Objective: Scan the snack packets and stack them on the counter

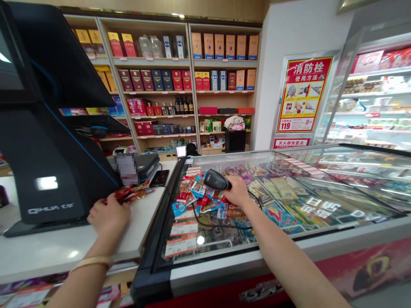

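My right hand (238, 191) is wrapped round the grip of a black barcode scanner (216, 179). The scanner is held over a pile of small red and blue snack packets (202, 194) on the glass lid of a chest freezer (221, 244). Its dark cable (221, 226) loops across the glass. On the white counter to the left, my left hand (111, 214) has its fingers curled at the end of some red snack packets (136, 191), beside the base of the checkout terminal (61, 171). Its fingertips are partly hidden.
A black phone (159, 178) lies near the edge of the white counter (125, 244), in front of a dark flat device (147, 162). Wrapped ice creams (282, 188) show beneath the freezer glass. Shelves of boxed bottles (163, 80) line the back wall.
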`<state>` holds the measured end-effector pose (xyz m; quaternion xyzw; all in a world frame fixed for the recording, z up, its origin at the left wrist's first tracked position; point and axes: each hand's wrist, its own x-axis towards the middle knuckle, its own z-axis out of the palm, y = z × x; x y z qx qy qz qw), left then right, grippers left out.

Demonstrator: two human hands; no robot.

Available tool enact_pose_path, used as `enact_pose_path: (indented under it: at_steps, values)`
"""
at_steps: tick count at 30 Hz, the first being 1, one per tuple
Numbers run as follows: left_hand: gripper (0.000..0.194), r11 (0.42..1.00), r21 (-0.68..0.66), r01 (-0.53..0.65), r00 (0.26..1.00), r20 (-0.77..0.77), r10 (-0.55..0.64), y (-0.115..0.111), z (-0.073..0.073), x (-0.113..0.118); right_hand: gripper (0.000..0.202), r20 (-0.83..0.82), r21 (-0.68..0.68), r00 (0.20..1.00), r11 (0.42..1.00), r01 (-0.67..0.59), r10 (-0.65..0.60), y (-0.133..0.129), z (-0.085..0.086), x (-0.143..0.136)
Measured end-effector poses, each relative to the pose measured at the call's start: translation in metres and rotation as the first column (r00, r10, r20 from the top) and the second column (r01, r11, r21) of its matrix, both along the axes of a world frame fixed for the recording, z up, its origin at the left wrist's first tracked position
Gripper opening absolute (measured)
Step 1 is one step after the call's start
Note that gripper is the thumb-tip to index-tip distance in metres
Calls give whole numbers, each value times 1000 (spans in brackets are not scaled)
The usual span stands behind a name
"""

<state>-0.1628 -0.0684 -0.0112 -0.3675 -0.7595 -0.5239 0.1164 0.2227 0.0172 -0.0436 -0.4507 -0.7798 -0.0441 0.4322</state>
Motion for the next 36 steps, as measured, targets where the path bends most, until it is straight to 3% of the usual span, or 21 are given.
enact_pose_path:
  at_steps: [3, 6, 10, 12, 14, 16, 18, 21, 25, 30, 36]
  values:
    - [23, 995, -103, -10, 996, 89, 19, -15, 4, -19, 32, 10, 2, 1000, 1000, 0, 0, -1, 0, 0]
    - [16, 993, -117, 21, 998, 58, -14, -23, 4, -24, 33, 7, 11, 1000, 1000, -5, 5, -1, 0, -1]
    - [18, 999, -31, 41, 999, 6, -41, -27, 2, -18, 34, -7, 15, 1000, 1000, -4, 4, -1, -1, -1]
    - [23, 998, -24, 59, 995, 78, -57, -26, 4, -10, 33, -4, 10, 1000, 1000, -3, 3, -1, -1, -2]
    - [26, 990, 34, 140, 958, 246, -144, -22, 7, 5, 32, 7, 3, 1000, 1000, -3, 3, -2, 0, -2]
    - [22, 946, 213, 246, 825, 466, -319, -14, 11, 26, 33, 14, -3, 1000, 1000, -3, 3, -2, 0, -2]
    - [13, 864, 407, 298, 575, 646, -503, -4, 14, 51, 33, 17, -7, 1000, 1000, -3, 3, -2, 1, -1]
    - [11, 740, 560, 372, 275, 695, -664, 13, 15, 89, 33, 20, -8, 1000, 1000, -9, 10, -2, 1, -1]
    - [18, 687, 611, 393, 120, 707, -697, 30, 6, 126, 33, 25, -2, 1000, 1000, -18, 18, -1, 1, -1]
    - [19, 709, 588, 390, 88, 742, -664, 41, -8, 140, 32, 20, -4, 999, 1000, -25, 25, -1, 1, -1]
    - [29, 654, 653, 382, 173, 645, -744, 41, -15, 136, 33, 11, -7, 999, 999, -37, 37, -2, 2, -2]
